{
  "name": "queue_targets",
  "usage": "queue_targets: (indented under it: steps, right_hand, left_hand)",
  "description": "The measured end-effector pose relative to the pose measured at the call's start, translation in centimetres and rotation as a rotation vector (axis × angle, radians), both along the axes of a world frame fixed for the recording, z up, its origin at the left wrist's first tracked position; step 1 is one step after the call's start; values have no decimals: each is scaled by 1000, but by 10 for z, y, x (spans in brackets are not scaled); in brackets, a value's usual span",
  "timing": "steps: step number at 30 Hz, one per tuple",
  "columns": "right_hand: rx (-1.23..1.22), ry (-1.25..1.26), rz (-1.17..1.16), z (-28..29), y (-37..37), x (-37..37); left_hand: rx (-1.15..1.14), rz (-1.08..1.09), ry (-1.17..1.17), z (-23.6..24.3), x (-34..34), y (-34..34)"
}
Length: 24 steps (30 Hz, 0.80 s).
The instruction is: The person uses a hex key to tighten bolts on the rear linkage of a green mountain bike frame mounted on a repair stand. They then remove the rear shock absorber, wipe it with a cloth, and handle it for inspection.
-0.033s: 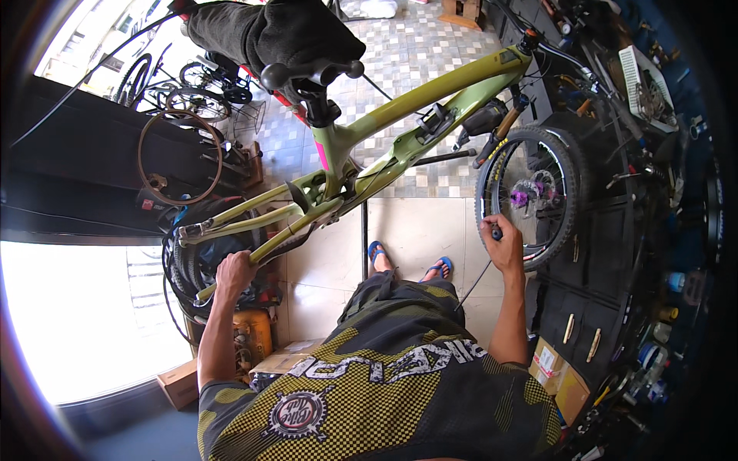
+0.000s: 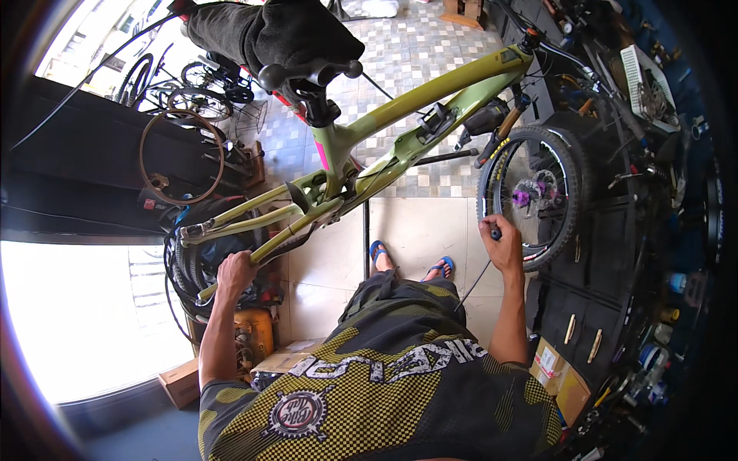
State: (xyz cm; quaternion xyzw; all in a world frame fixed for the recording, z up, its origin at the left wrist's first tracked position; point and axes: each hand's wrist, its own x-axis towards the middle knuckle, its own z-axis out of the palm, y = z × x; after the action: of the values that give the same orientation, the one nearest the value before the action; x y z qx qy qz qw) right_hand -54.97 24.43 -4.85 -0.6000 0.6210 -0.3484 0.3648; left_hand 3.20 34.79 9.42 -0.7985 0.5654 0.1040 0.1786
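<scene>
A green bicycle frame [image 2: 434, 92] stretches across the view, gripped near its seat by a repair stand under a dark cloth cover [image 2: 269, 38]. My left hand [image 2: 236, 273] is closed around the frame's lower rear stay [image 2: 270, 240], close to its tail end. On the other side my right hand [image 2: 506, 247] is closed on a black-handled thing [image 2: 496, 233]. From that hand a thin dark shaft or hose runs down toward my shirt; I cannot tell which. Just beyond my right hand stands the bicycle's front wheel [image 2: 570, 219], with a purple hub.
To the right, a dark workbench side [image 2: 561, 307] bears tools and a white basket [image 2: 634, 84]. Bicycles [image 2: 204, 100] stand at the far left, near a loose wheel rim [image 2: 221, 165]. Cardboard boxes [image 2: 181, 384] lie low on the left. My sandalled feet [image 2: 440, 269] are on pale tiles.
</scene>
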Motion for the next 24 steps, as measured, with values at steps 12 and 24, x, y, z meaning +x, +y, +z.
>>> queue_targets:
  steps: [12,24]
  right_hand:
    - [47,23,84,-41,-27,5]
    - [84,54,93,-41,-30,12]
  left_hand:
    - [4,25,68,-19,13,-4]
    - [18,-91,-111,38,-46,-46]
